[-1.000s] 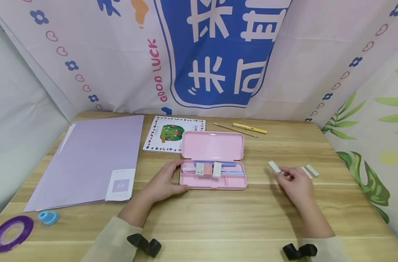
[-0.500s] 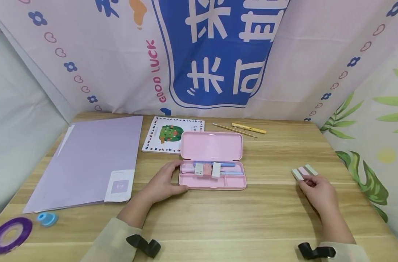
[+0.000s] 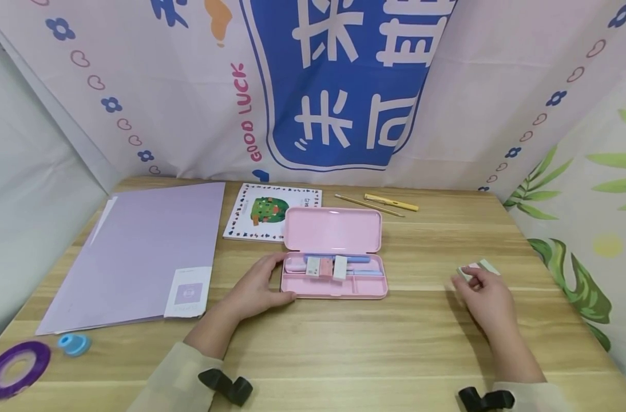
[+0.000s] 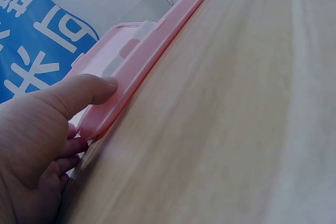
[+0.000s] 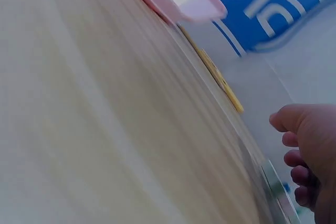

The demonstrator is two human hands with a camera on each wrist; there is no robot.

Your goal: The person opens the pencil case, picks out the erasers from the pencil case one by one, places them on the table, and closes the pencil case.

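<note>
An open pink pencil case (image 3: 333, 230) lies mid-table, with pens and small erasers (image 3: 325, 266) in its tray. My left hand (image 3: 256, 289) holds the case's left end, thumb on the front rim (image 4: 142, 61). At the right, three small erasers (image 3: 485, 266) lie side by side, one white, one pink and one greenish. My right hand (image 3: 480, 292) hovers over them with curled fingers. The fingertips (image 3: 468, 276) touch or nearly touch the white one. Whether they pinch it is unclear. The right wrist view shows only curled fingers (image 5: 310, 145) above the table edge.
A lilac folder (image 3: 143, 246) covers the left of the wooden table, with an illustrated booklet (image 3: 264, 209) behind the case. A yellow pen (image 3: 392, 201) and a pencil (image 3: 367, 205) lie at the back. A purple tape roll (image 3: 15, 366) and a blue piece (image 3: 75, 343) sit front left.
My right hand carried a white eraser rightward and set it beside the two others, then shifted slightly left over them. The left hand and case stayed still.
</note>
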